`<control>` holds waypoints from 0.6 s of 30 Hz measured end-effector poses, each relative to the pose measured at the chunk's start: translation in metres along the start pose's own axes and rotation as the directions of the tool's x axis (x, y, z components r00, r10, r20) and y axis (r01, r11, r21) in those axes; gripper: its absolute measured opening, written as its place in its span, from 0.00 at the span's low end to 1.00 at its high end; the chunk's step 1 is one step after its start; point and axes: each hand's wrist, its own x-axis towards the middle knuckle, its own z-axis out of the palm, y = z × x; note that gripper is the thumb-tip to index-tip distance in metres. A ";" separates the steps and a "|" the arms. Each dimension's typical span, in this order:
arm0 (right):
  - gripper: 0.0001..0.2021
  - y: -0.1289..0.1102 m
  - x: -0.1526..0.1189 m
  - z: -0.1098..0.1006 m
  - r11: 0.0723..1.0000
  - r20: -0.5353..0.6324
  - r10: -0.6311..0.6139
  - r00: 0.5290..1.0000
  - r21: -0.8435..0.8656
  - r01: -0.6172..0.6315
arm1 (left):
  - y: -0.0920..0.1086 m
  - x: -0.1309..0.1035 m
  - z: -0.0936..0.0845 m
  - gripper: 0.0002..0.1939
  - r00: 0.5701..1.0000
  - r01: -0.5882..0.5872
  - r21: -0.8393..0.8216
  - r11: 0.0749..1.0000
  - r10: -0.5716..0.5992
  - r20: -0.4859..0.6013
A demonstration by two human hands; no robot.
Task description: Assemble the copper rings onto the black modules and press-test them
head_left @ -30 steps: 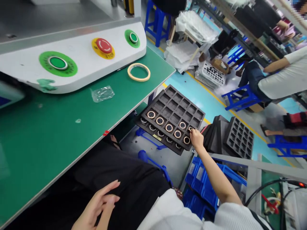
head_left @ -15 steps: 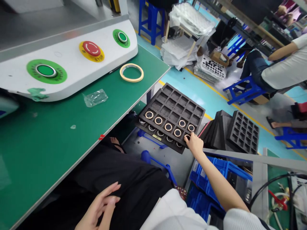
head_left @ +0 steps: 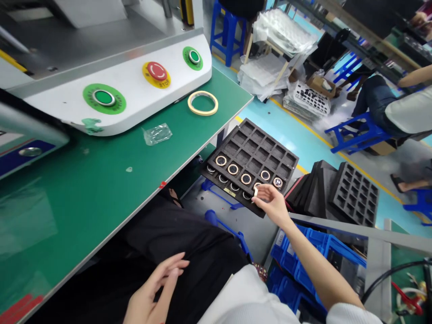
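My right hand [head_left: 272, 206] is pinched at the near right edge of a black foam tray [head_left: 256, 140] with square pockets. Between its thumb and fingers is a small round gold-rimmed part [head_left: 255, 192], tilted so that mostly its pale edge shows. Several similar gold-rimmed discs with dark centres sit in the tray's near pockets, one of them partly behind my fingers. Below this tray lies another one, with silver-rimmed round parts along its edge. Over my dark-clothed lap, my left hand [head_left: 157, 288] hangs with loosely stretched fingers, holding nothing.
A green table [head_left: 111, 198] on the left carries a machine panel with a red stop button [head_left: 157, 71], a tape roll [head_left: 202, 103] and a clear plastic bag [head_left: 157, 134]. More foam trays [head_left: 354, 193] and blue bins [head_left: 312, 252] stand right. A seated person is farther off.
My right hand has lifted a round part out of its corner pocket and drawn it slightly toward me. The view has swung left; my left hand keeps its pose.
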 end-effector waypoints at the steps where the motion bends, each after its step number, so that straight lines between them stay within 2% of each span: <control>1: 0.28 -0.012 -0.008 0.010 0.992 0.077 -0.064 0.995 0.115 0.055 | 0.006 -0.002 0.003 0.23 1.000 0.007 -0.057 0.998 -0.006 0.022; 3: 0.33 -0.035 -0.026 0.032 0.941 0.232 -0.196 0.953 0.319 0.116 | 0.018 -0.006 0.011 0.23 0.997 0.005 -0.205 0.979 0.013 0.082; 5: 0.35 -0.056 -0.046 0.056 0.877 0.382 -0.316 0.868 0.466 0.114 | 0.029 -0.011 0.018 0.25 0.989 -0.007 -0.399 0.917 0.066 0.134; 8: 0.32 -0.083 -0.076 0.088 0.795 0.577 -0.465 0.671 0.606 0.029 | 0.034 -0.019 0.020 0.28 0.971 0.035 -0.723 0.690 0.146 0.187; 10: 0.25 -0.097 -0.092 0.102 0.786 0.629 -0.534 0.565 0.615 0.060 | 0.028 -0.026 0.015 0.25 0.968 0.078 -0.856 0.512 0.165 0.187; 12: 0.23 -0.110 -0.100 0.113 0.797 0.653 -0.592 0.472 0.562 0.220 | 0.016 -0.035 0.003 0.22 0.983 0.049 -0.912 0.408 0.144 0.117; 13: 0.25 -0.116 -0.100 0.120 0.778 0.669 -0.628 0.398 0.540 0.320 | 0.008 -0.041 -0.004 0.22 0.990 0.007 -0.922 0.387 0.124 0.060; 14: 0.25 -0.123 -0.098 0.129 0.738 0.682 -0.666 0.303 0.543 0.401 | 0.000 -0.048 -0.012 0.23 0.995 -0.041 -0.925 0.378 0.104 -0.002; 15: 0.23 -0.130 -0.096 0.140 0.679 0.676 -0.706 0.212 0.561 0.473 | -0.009 -0.056 -0.020 0.23 0.995 -0.089 -0.923 0.374 0.084 -0.062; 16: 0.20 -0.137 -0.095 0.154 0.611 0.653 -0.744 0.142 0.579 0.540 | -0.019 -0.065 -0.028 0.24 0.991 -0.133 -0.920 0.369 0.063 -0.118; 17: 0.16 -0.145 -0.095 0.171 0.541 0.615 -0.782 0.106 0.583 0.605 | -0.028 -0.074 -0.034 0.23 0.985 -0.173 -0.915 0.366 0.042 -0.170; 18: 0.11 -0.152 -0.097 0.189 0.478 0.567 -0.817 0.102 0.568 0.670 | -0.038 -0.082 -0.040 0.22 0.976 -0.210 -0.908 0.363 0.020 -0.217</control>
